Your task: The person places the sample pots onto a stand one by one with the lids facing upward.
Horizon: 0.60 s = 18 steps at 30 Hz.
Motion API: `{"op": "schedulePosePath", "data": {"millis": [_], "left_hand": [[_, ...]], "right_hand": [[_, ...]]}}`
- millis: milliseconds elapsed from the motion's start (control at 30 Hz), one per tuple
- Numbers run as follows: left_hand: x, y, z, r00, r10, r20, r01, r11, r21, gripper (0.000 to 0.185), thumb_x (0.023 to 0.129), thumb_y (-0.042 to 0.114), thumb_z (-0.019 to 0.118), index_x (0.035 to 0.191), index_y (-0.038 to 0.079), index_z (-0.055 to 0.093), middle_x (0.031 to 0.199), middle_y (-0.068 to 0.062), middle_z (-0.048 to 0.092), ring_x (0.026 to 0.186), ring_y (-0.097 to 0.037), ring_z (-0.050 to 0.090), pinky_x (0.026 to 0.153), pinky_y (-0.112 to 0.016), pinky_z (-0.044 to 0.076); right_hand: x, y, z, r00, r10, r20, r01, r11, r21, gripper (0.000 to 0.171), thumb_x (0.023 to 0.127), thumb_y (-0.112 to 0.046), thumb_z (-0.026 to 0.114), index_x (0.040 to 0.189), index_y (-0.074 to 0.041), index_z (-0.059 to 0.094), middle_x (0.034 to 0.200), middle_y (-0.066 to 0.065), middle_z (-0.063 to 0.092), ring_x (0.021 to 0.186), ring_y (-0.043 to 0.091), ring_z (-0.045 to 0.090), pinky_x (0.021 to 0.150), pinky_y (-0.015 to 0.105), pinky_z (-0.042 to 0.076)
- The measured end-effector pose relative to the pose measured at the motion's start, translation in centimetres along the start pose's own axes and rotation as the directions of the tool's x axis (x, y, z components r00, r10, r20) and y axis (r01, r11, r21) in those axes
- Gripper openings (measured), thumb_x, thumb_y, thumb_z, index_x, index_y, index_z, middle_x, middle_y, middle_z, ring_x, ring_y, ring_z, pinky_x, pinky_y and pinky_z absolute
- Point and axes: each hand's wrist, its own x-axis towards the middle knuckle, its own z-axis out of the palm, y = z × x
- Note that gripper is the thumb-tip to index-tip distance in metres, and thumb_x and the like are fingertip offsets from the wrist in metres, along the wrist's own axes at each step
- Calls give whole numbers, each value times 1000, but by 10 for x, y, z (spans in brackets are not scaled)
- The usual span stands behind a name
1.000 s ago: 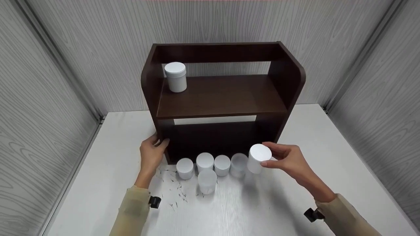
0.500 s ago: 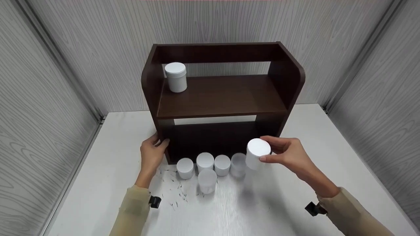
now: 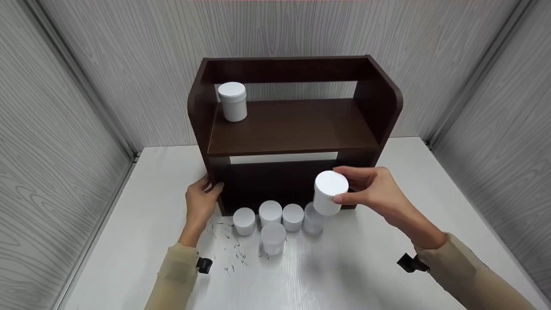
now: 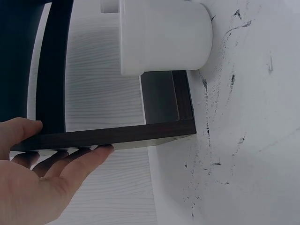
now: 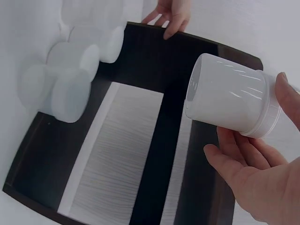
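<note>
We see the white jar in the air, before the lower part of the brown shelf. The right hand is clamped on it from the side, thumb and fingers near the lid, which we think leaves its base free. The left hand is clamped on the side panel of the shelf, probably so that the shelf does not slide. 1 lidded jar stands at the left end of the upper board, near the side, which leaves much width beside it. The 5 other jars stand on the worktop along the front of the shelf, perhaps for easy reach. From the head view we can count them all; the left wrist view does not allow this, but it shows fingers against the outer face of the panel, which the head view mostly hides. The right wrist view alone shows us the bottom of the held jar, and that it is apart from the others.
</note>
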Motion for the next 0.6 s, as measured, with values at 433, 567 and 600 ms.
{"op": "schedulePosePath", "data": {"millis": [433,567,600], "left_hand": [[0,0,0,1000,-1,5,1,999,41,51,102,12,67,147,-8,54,147,-27,57,128,-40,63,93,-34,61],[1,0,0,1000,6,-1,-6,999,46,50,102,12,67,146,-8,56,146,-27,58,127,-40,63,94,-36,60],[1,0,0,1000,9,-2,-9,999,47,50,102,12,67,146,-8,56,146,-27,58,127,-40,63,95,-37,60]], "right_hand": [[21,-44,15,996,-79,46,76,995,57,62,74,3,93,132,2,71,121,15,75,114,27,72,94,37,61],[30,-54,18,996,-79,32,77,996,49,63,73,2,94,132,1,72,120,14,76,111,26,73,93,36,61],[33,-56,19,996,-83,30,82,996,48,63,73,1,94,132,1,72,120,14,76,110,27,73,93,36,61]]}}
